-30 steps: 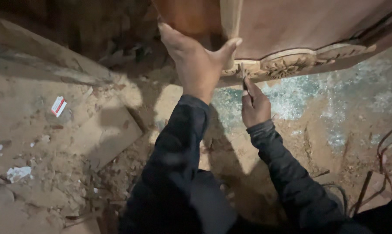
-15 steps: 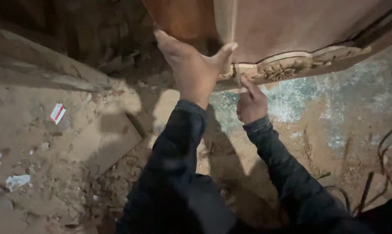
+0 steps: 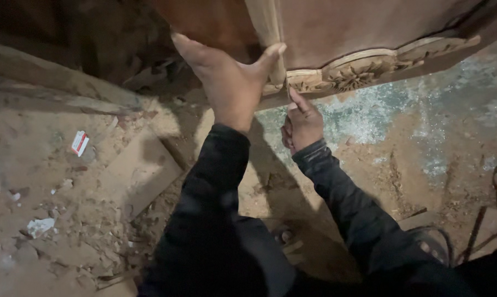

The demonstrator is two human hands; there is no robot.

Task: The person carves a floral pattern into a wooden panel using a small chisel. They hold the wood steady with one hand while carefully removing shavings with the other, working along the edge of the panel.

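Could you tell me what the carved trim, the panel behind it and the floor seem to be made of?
The carved trim under the left hand and right hand looks like pale, unfinished wood, with raw-cut floral relief. The panel seems to be reddish-brown wood or board with a smooth, possibly stained face. The floor looks like rough concrete, greyish and speckled where bare, covered elsewhere with what looks like sawdust.

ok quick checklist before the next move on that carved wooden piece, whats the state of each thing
1. Left hand braced flat on the wooden panel: ok.
2. Right hand at the carved trim, finger pointing up to it: ok.
3. Tool in right hand: cannot tell, too small.
4. Pale upright strip under the left thumb: ok.
5. Floor strewn with dust and scraps, small box lying apart: not ok.
6. Cables near right sleeve: not ok.
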